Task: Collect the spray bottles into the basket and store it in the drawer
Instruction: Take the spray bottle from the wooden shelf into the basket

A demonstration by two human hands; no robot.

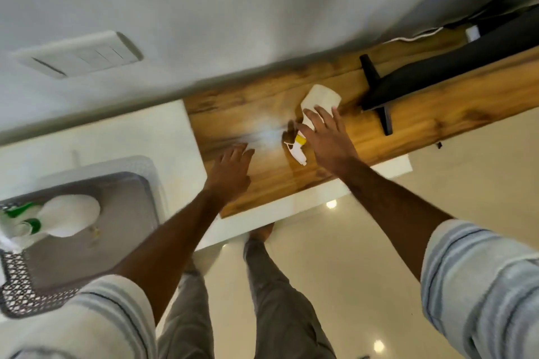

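A white spray bottle (pixel 320 99) with a yellow collar and white nozzle lies on the wooden tabletop (pixel 431 116). My right hand (pixel 326 137) is spread over its neck, fingers apart, touching or just above it; I cannot tell if it grips. My left hand (pixel 232 172) hovers open over the wood, left of the bottle, holding nothing. At the left, a grey lattice-sided basket (pixel 137 213) sits on a white surface. Inside it lies a white spray bottle with a green nozzle (pixel 58 217).
A black monitor (pixel 455 73) on a black stand foot (pixel 376 93) occupies the wooden top's right part, with cables behind. A white wall with a switch plate (pixel 78 55) runs along the back. Glossy beige floor (pixel 364 256) lies below, with my legs and bare foot.
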